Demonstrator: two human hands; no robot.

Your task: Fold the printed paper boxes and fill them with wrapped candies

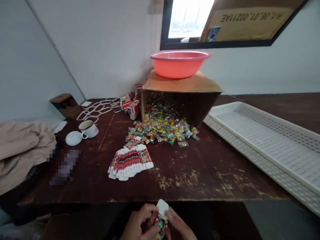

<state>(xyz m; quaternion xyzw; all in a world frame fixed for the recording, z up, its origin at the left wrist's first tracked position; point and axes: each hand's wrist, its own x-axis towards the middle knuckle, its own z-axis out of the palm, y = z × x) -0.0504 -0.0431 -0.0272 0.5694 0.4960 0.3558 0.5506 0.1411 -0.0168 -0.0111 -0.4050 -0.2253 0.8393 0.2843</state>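
Observation:
Just below the table's front edge, my left hand [140, 224] grips a small colourful printed carton [160, 224] from its left side. My right hand [180, 226] pinches the same carton on the right, close to its raised white flap. Fingers cover part of the carton, and its lower end is cut off by the frame. On the table ahead lies a fanned stack of flat printed cartons [131, 161] with white flaps. Behind it, small clear packets of colourful pieces [162, 126] spill from a cardboard box [181, 83] lying on its side.
A pink basin [181, 65] rests on the cardboard box. White perforated trays [270, 140] occupy the right side. At left are a cup [91, 129], its lid [73, 138], white-edged card frames [96, 110] and a beige cloth [23, 146]. Red-and-white boxes [132, 105] sit behind.

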